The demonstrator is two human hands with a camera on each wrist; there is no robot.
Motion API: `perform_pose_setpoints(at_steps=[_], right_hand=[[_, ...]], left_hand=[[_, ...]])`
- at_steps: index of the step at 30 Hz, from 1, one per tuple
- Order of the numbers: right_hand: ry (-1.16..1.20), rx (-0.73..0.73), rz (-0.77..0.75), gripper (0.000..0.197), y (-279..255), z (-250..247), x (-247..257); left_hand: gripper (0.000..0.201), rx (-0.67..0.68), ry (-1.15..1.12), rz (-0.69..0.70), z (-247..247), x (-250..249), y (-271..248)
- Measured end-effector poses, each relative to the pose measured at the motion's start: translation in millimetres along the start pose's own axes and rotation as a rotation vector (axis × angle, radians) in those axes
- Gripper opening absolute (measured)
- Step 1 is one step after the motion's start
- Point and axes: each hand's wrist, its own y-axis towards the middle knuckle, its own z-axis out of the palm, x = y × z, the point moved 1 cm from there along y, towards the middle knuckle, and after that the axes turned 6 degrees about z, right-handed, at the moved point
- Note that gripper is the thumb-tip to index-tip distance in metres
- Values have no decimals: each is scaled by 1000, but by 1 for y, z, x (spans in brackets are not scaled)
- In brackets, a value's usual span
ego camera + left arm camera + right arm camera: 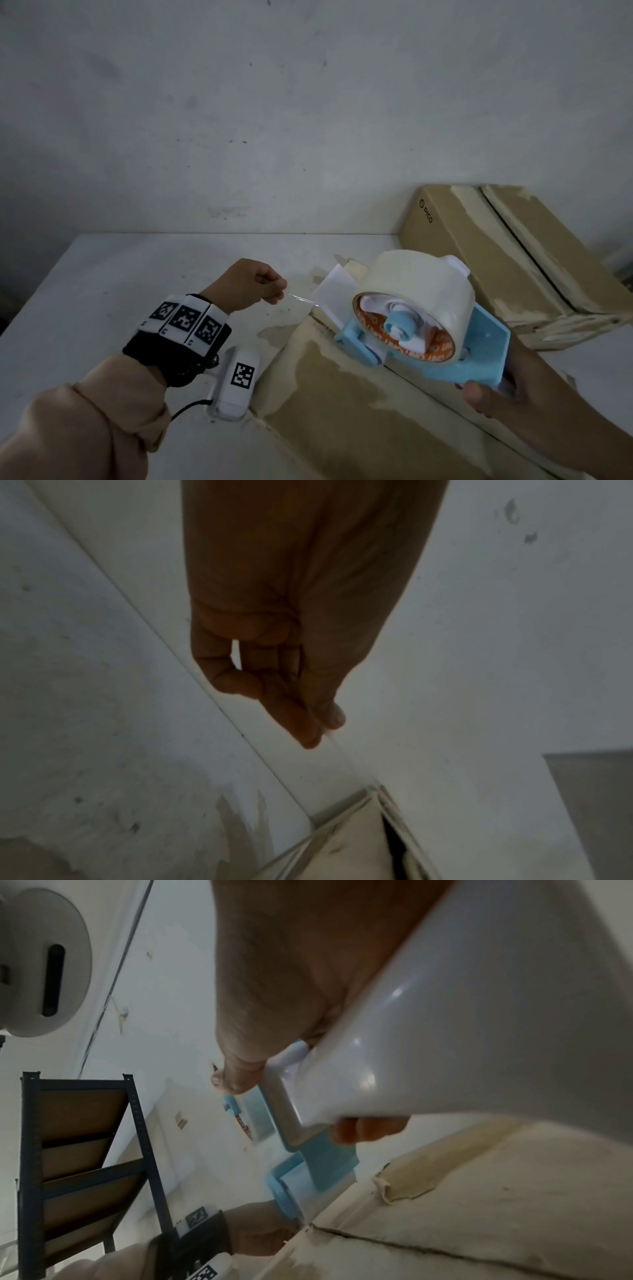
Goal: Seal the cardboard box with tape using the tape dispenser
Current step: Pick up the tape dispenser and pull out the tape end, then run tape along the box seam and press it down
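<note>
A cardboard box (pixel 342 404) with scuffed, torn flaps lies in front of me on a white table. My right hand (pixel 493 394) grips the handle of a light-blue tape dispenser (pixel 428 329) that carries a wide roll of clear tape (pixel 414 284); its front sits at the far end of the box's centre seam. My left hand (pixel 260 284) pinches the free end of the clear tape strip (pixel 301 299), stretched out to the left of the dispenser. In the left wrist view thumb and forefinger (pixel 318 723) meet on the thin strip. The right wrist view shows the white handle (pixel 462 1042) in my palm.
A second cardboard box (pixel 507 253) marked PICO leans against the wall at the back right. The white table (pixel 137 274) ends at a grey wall behind. A dark metal shelf (pixel 85 1150) stands off to the side in the right wrist view.
</note>
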Motion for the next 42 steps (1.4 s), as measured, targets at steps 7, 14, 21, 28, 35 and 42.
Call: perform_pose_setpoints(at_steps=[7, 14, 21, 28, 35, 42], right_hand=[[-112, -7, 31, 51, 6, 8, 0], [-67, -15, 49, 56, 10, 8, -8], [-76, -16, 74, 54, 8, 10, -15], [-47, -23, 100, 55, 4, 11, -17], [-61, -17, 124, 54, 4, 10, -14], [-194, -26, 115, 49, 6, 9, -8]], left_hand=[[12, 171, 23, -74, 6, 15, 9], [20, 628, 355, -219, 35, 62, 10], [63, 357, -181, -390, 51, 39, 2], [62, 449, -537, -383, 39, 37, -1], [34, 471, -386, -319, 45, 47, 2], [36, 656, -233, -393, 62, 52, 6]])
